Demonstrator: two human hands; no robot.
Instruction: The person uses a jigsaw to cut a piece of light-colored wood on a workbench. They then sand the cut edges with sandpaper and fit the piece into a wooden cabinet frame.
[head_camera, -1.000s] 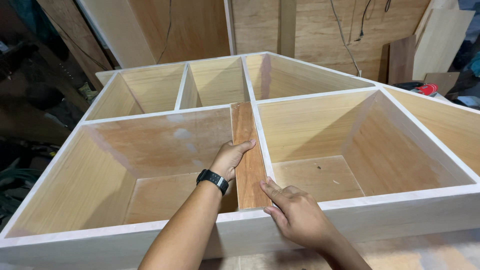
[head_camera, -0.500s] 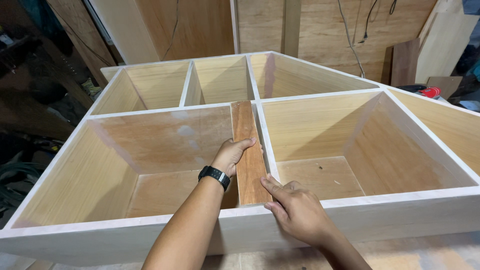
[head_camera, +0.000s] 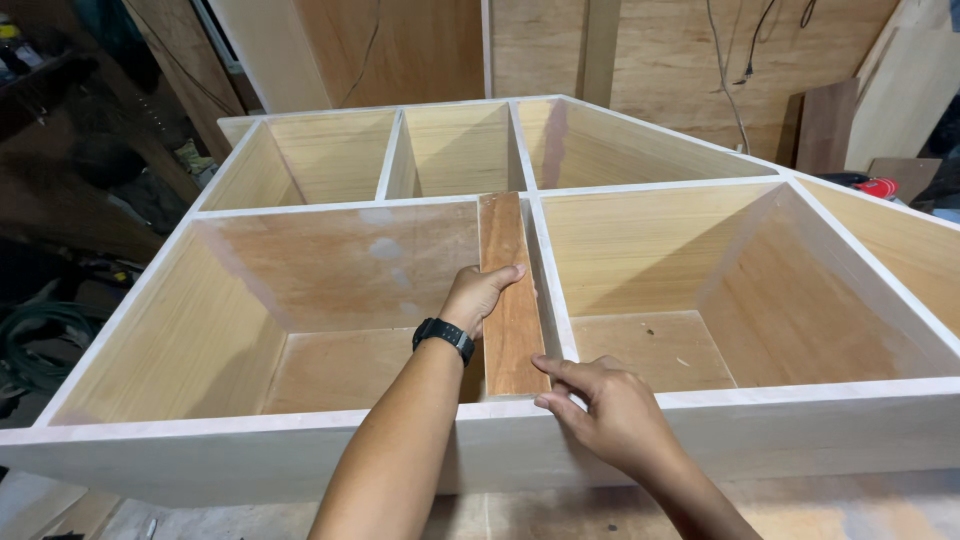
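Observation:
A large plywood cabinet (head_camera: 300, 430) with white-edged dividers lies on its back, open compartments facing up. A reddish-brown wooden strip (head_camera: 508, 300) lies along the middle divider in the near row. My left hand (head_camera: 478, 297), with a black watch on its wrist, grips the strip's left edge from inside the near left compartment. My right hand (head_camera: 600, 410) rests on the front rail, fingertips touching the strip's near end.
Plywood sheets (head_camera: 420, 50) lean against the back wall with cables hanging over them. A red tool (head_camera: 878, 187) sits behind the cabinet at the right. Dark clutter and a coiled green hose (head_camera: 30, 335) lie on the left floor.
My view has shifted slightly closer. My left hand has slid a little along the strip toward me; my right hand stays at the strip's near end.

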